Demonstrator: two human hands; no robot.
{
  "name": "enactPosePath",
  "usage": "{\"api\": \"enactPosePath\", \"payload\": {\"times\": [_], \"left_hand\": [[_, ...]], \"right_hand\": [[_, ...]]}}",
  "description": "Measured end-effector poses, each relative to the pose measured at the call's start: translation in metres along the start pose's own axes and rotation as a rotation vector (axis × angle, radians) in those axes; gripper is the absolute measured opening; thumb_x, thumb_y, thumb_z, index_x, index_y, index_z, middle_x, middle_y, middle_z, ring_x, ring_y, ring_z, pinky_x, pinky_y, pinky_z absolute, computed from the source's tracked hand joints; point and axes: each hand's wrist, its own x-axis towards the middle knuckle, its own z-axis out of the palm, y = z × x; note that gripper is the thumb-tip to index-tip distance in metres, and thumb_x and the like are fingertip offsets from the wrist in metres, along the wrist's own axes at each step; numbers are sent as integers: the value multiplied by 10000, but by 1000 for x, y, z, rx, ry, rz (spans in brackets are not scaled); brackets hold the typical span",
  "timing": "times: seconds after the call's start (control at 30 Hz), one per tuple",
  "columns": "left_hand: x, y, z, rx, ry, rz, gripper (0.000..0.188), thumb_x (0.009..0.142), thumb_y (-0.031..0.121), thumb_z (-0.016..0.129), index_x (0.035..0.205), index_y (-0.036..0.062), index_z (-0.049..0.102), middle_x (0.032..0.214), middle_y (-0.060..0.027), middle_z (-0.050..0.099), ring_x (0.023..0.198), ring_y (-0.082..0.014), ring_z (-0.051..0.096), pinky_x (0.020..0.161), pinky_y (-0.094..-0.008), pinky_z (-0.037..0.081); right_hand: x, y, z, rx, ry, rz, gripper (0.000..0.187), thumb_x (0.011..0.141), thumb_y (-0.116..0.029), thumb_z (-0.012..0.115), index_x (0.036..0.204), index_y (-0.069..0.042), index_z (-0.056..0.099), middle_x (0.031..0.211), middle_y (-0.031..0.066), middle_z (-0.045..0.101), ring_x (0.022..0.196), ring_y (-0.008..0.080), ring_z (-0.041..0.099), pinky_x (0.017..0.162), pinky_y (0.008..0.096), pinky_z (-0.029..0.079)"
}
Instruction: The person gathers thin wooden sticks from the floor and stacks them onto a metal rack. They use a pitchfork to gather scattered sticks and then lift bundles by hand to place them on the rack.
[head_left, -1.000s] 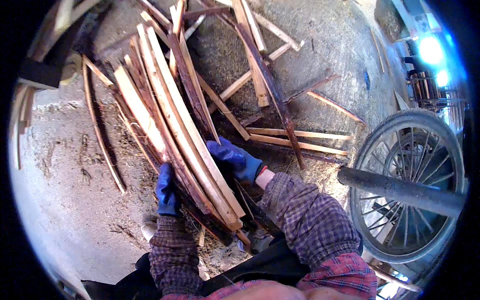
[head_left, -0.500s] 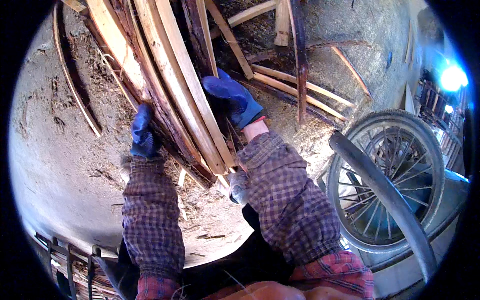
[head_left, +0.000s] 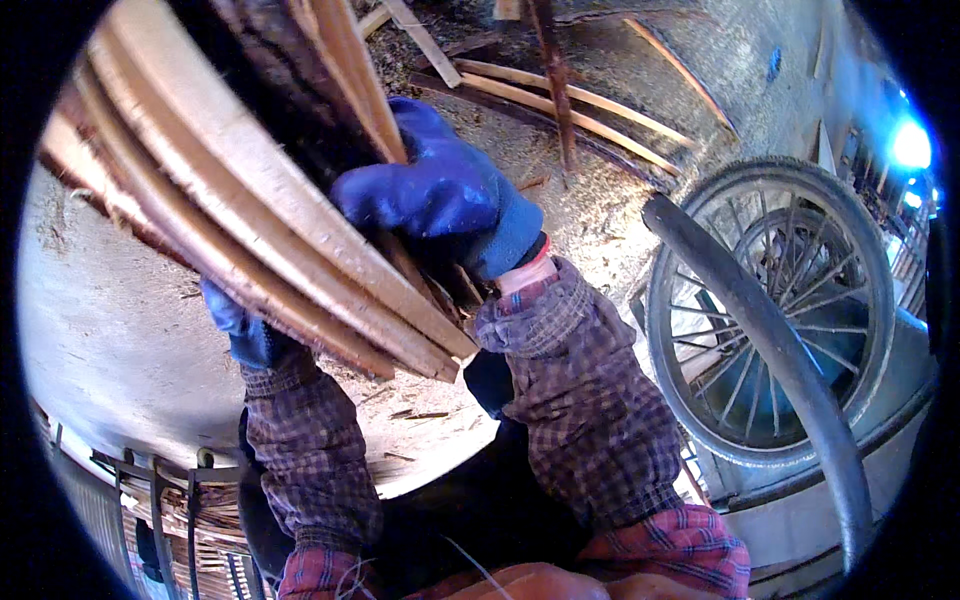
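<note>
A bundle of long split wooden strips (head_left: 235, 150), pale on their sawn faces and some with dark bark, is lifted off the ground at a slant. Its near ends come close to my body, while the far ends run out of view at the top left. My right hand (head_left: 445, 195), in a blue glove, grips the bundle's right side, thumb lying across it. From below, my left hand (head_left: 240, 325), also gloved in blue, supports the left side. The wood hides most of its fingers. Checked sleeves cover both forearms.
Loose wood strips (head_left: 590, 120) lie on the dusty ground beyond my right hand. To the right stands a spoked wheel (head_left: 655, 330) with a dark curved bar (head_left: 765, 350) across it. A metal rack (head_left: 190, 510) holding thin sticks is at the lower left.
The bundle has risen from the ground toward me, its far part swinging left. My right hand has closed around its side, and my left has slid lower and under it.
</note>
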Motion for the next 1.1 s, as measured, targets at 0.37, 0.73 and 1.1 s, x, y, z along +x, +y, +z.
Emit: {"api": "enactPosePath", "payload": {"times": [0.37, 0.73, 1.1], "left_hand": [[-158, 50, 117, 255, 174, 24, 507, 887, 290, 517, 1289, -2, 420, 1251, -158, 508, 1099, -276, 534, 937, -411, 451], [-357, 49, 195, 217, 210, 84, 508, 872, 266, 545, 1284, -7, 426, 1252, -155, 509, 1105, -275, 531, 944, -407, 444], [-520, 86, 108, 114, 153, 239, 511, 858, 241, 573, 1278, -12, 432, 1252, -152, 510, 1111, -275, 529, 950, -404, 437]], "right_hand": [[-50, -243, 10, 670, -231, 59, 892, 552, -197, 788, 1330, -25, 385, 1238, 117, 534, 1078, 179, 510, 923, 306, 405], [-146, -467, 70, 634, -541, -293, 981, 593, -333, 783, 1371, 7, 292, 1287, 137, 494, 1149, 187, 475, 983, 312, 362], [-298, -510, 238, 761, -593, -19, 989, 686, -386, 731, 1412, 0, 181, 1389, 119, 360, 1253, 177, 356, 1042, 314, 271]]}}
